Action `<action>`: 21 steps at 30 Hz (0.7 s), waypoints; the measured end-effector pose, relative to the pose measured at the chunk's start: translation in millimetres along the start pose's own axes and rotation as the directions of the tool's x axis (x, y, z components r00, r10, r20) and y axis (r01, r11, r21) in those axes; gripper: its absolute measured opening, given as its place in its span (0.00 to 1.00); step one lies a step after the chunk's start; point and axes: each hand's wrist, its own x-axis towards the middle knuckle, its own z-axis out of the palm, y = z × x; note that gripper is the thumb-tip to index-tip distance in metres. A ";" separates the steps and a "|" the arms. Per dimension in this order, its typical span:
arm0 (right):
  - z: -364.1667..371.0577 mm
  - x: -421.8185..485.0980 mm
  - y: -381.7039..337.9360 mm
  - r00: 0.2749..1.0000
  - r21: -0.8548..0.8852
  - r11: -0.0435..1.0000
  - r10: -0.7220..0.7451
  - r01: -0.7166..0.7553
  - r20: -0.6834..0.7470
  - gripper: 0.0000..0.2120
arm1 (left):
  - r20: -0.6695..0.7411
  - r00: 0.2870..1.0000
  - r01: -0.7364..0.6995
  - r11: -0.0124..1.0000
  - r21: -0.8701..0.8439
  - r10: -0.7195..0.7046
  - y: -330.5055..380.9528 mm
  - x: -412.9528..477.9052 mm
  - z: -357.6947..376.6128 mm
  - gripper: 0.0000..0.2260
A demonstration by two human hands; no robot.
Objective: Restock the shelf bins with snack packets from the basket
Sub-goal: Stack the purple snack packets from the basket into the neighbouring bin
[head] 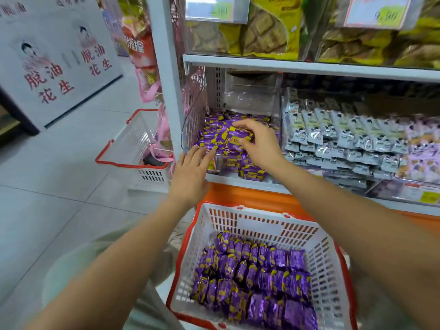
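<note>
Head view: the right hand point(259, 144) reaches into a clear plastic shelf bin point(190, 129). Its fingers are curled over the top packet point(234, 136) of the heap, with the thumb on the near edge and the fingertips on the far edge. That packet lies flat, its long axis running roughly left to right.

Just left of it and nearer the person, the left hand point(190, 177) is released, fingers straight. Its fingertips touch the purple-and-yellow foil snack packets point(214, 135) at the bin's front left corner. Most of these packets also lie flat and crosswise. Their print is too small to read.

Below both hands sits a white slotted plastic basket with a red rim point(262, 225). It holds more of the same purple packets point(257, 277), packed on edge in rows, with their long axes pointing mostly away towards the shelf.

Right of the right hand is a neighbouring bin of pale grey-white packets point(333, 139), its labels illegible. Above the hands, the upper shelf holds yellow-green bags of waffle-patterned biscuits point(266, 27). There is a pink-edged price card point(385, 15) there that seems to read 9.90, though it is blurred.

Far left of the left hand a white board point(47, 77) shows 脱油花生 in red, printed twice. Between that board and the left hand a second white basket with a red rim point(133, 148) stands on the floor.
</note>
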 end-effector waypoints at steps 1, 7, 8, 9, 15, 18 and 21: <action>5.7 3.6 2.1 0.999 -0.040 0.999 0.020 -0.018 0.051 0.18 | -0.025 1.000 -0.008 1.000 -0.005 0.008 -1.5 -0.1 2.3 0.37; 22.5 21.6 8.9 0.924 -0.112 0.981 0.187 -0.158 0.334 0.17 | -0.105 0.993 -0.067 0.994 -0.082 0.058 -5.4 -3.3 12.0 0.38; 21.0 25.3 7.8 0.913 -0.109 0.978 0.207 -0.179 0.353 0.17 | -0.112 0.992 -0.062 0.994 -0.094 0.051 -4.2 -3.5 12.3 0.38; 19.1 28.4 5.9 0.900 -0.109 0.974 0.227 -0.201 0.371 0.16 | -0.117 0.992 -0.054 0.993 -0.102 0.042 -2.7 -3.7 12.4 0.38; 12.8 42.5 6.6 0.832 -0.191 0.954 0.297 -0.233 0.468 0.15 | -0.126 0.992 -0.044 0.991 -0.128 0.028 -1.4 -5.6 11.4 0.38; 10.4 42.3 11.7 0.820 -0.170 0.948 0.319 -0.270 0.476 0.14 | -0.129 0.991 -0.041 0.990 -0.138 0.023 -0.3 -5.4 11.7 0.38; 11.3 42.6 10.0 0.819 -0.183 0.943 0.333 -0.279 0.468 0.15 | -0.131 0.991 -0.035 0.988 -0.148 0.016 1.3 -5.2 11.8 0.37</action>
